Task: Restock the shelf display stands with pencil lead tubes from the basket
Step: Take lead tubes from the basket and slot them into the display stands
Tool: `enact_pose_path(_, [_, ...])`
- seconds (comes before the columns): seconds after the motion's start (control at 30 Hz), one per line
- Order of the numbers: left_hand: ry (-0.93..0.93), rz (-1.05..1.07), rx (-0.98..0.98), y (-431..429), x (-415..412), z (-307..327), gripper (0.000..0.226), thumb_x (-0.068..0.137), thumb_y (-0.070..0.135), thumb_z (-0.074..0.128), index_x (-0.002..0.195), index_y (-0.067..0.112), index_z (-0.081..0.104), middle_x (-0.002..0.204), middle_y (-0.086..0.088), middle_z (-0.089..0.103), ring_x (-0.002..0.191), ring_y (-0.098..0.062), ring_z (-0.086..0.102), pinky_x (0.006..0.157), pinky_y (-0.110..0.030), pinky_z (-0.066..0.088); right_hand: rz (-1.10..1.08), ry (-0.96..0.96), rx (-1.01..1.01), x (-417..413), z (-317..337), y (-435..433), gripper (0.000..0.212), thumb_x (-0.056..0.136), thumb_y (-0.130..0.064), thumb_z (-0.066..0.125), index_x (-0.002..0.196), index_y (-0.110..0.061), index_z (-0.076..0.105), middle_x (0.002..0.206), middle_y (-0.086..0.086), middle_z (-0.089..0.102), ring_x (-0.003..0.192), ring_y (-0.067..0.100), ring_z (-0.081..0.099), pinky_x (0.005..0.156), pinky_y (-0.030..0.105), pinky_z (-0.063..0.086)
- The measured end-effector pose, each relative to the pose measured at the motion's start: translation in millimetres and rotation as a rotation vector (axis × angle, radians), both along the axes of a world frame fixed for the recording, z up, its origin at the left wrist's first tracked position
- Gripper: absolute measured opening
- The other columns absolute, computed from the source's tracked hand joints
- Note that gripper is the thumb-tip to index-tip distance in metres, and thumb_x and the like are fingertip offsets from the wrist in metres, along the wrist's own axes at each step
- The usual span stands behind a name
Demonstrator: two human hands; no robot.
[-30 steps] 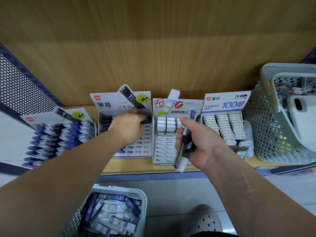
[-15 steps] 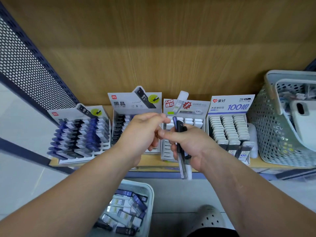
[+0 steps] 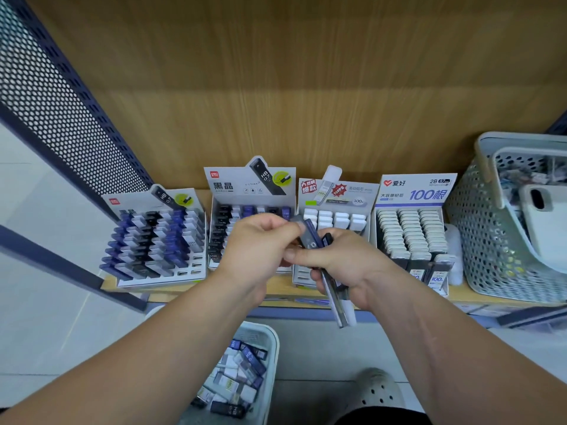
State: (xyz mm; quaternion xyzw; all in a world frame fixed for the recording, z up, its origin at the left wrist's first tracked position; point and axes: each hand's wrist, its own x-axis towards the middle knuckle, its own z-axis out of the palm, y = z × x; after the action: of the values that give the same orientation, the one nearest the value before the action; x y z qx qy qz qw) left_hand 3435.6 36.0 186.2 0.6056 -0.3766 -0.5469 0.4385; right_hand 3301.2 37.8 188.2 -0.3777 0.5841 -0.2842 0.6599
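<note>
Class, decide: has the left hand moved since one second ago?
Yes. The left hand pulled back from the second stand, rightward to the right hand's tubes.

Four partly filled card display stands (image 3: 250, 191) in a row on the shelf (image 3: 276, 286); loose tubes (image 3: 245, 363) in the pale basket (image 3: 260, 328); a tilted bundle (image 3: 311, 240) gripped in the right hand (image 3: 346, 262).

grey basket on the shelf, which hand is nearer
Right. The right hand sits closer to the grey basket at the shelf's right end; the left hand is further left.

Wooden back panel (image 3: 306, 87), dark perforated side panel (image 3: 61, 118), grey clog (image 3: 380, 391) on pale tiled floor (image 3: 46, 317)
</note>
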Motion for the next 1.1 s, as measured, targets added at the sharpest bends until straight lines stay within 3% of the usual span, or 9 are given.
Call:
enact_pose_path(0.1, [0.231, 0.125, 0.019, -0.6, 10.5, -2.8, 0.011, 0.089, 0.006, 0.067, 0.080, 0.009, 0.060, 0.066, -0.009, 0.064, 0.058, -0.021, 0.060, 0.053, -0.028, 0.052, -0.044, -0.124, 0.051, -3.5, 0.4, -2.3, 0.033, 0.076, -0.013, 0.089, 0.092, -0.014, 0.060, 0.061, 0.001, 0.058, 0.051, 0.013, 0.049, 0.047, 0.024, 0.044])
enact_pose_path(0.2, [0.269, 0.138, -0.011, 1.0, 17.3, -7.0, 0.016, 0.090, -0.002, 0.062, 0.102, 0.010, 0.062, 0.073, -0.011, 0.069, 0.061, -0.021, 0.065, 0.056, -0.029, 0.054, -0.104, -0.227, 0.066, -6.9, 0.3, -6.3, 0.021, 0.083, -0.010, 0.081, 0.090, -0.013, 0.062, 0.063, 0.002, 0.062, 0.051, 0.012, 0.049, 0.047, 0.025, 0.044])
enact_pose_path(0.27, [0.216, 0.105, -0.047, 2.7, 20.4, -9.0, 0.022, 0.090, -0.005, 0.061, 0.107, 0.008, 0.067, 0.073, -0.012, 0.069, 0.062, -0.022, 0.065, 0.059, -0.030, 0.053, -0.124, -0.267, 0.079, -7.8, -0.2, -8.3, 0.014, 0.086, -0.012, 0.079, 0.091, -0.011, 0.066, 0.070, 0.005, 0.065, 0.053, 0.012, 0.050, 0.047, 0.025, 0.045])
enact_pose_path(0.5, [-0.050, -0.092, -0.137, 7.9, 31.0, -18.8, 0.012, 0.081, -0.008, 0.072, 0.076, 0.000, 0.066, 0.066, -0.011, 0.065, 0.063, -0.021, 0.058, 0.064, -0.035, 0.048, -0.154, -0.188, 0.051, -4.1, -2.1, -10.0, 0.010, 0.092, -0.018, 0.075, 0.094, -0.013, 0.067, 0.069, 0.005, 0.066, 0.052, 0.014, 0.051, 0.049, 0.027, 0.045])
enact_pose_path(0.57, [-0.122, -0.169, -0.172, 9.9, 32.7, -22.5, 0.015, 0.079, -0.005, 0.076, 0.087, 0.003, 0.067, 0.069, -0.009, 0.063, 0.065, -0.020, 0.054, 0.066, -0.034, 0.048, -0.111, -0.130, 0.036, -2.2, -5.1, -8.3, 0.013, 0.091, -0.019, 0.076, 0.097, -0.011, 0.068, 0.067, 0.005, 0.066, 0.052, 0.013, 0.053, 0.049, 0.026, 0.047])
enact_pose_path(0.67, [-0.248, -0.362, -0.213, 9.3, 36.4, -31.7, 0.045, 0.082, -0.002, 0.076, 0.117, 0.024, 0.066, 0.069, 0.000, 0.059, 0.066, -0.016, 0.051, 0.067, -0.027, 0.047, -0.056, -0.061, 0.041, 0.4, -10.2, -4.4, 0.014, 0.089, -0.020, 0.078, 0.094, -0.011, 0.070, 0.067, 0.003, 0.067, 0.052, 0.013, 0.054, 0.050, 0.026, 0.048])
enact_pose_path(0.73, [-0.277, -0.451, -0.206, 6.3, 39.9, -40.0, 0.048, 0.083, -0.002, 0.074, 0.121, 0.026, 0.066, 0.070, 0.001, 0.055, 0.064, -0.017, 0.048, 0.066, -0.028, 0.045, -0.067, -0.013, 0.042, 0.6, -13.6, -2.9, 0.013, 0.090, -0.021, 0.078, 0.091, -0.012, 0.069, 0.065, 0.002, 0.067, 0.052, 0.013, 0.054, 0.049, 0.025, 0.049])
enact_pose_path(0.97, [-0.373, -0.184, -0.091, -32.7, 62.0, -64.0, 0.021, 0.087, 0.000, 0.070, 0.096, 0.017, 0.062, 0.065, -0.004, 0.061, 0.060, -0.018, 0.062, 0.060, -0.025, 0.053, -0.227, -0.023, 0.078, -14.6, -19.3, -6.6, 0.015, 0.092, -0.023, 0.076, 0.099, -0.013, 0.069, 0.062, -0.001, 0.061, 0.051, 0.013, 0.052, 0.050, 0.025, 0.047])
enact_pose_path(1.1, [-0.568, -0.143, -0.197, -69.1, 63.3, -69.7, 0.017, 0.086, 0.007, 0.073, 0.082, 0.018, 0.061, 0.077, -0.007, 0.068, 0.062, -0.013, 0.062, 0.057, -0.019, 0.051, -0.246, -0.035, 0.093, -19.8, -22.9, -6.6, 0.010, 0.091, -0.022, 0.076, 0.093, -0.016, 0.068, 0.066, 0.000, 0.060, 0.052, 0.014, 0.052, 0.049, 0.024, 0.047])
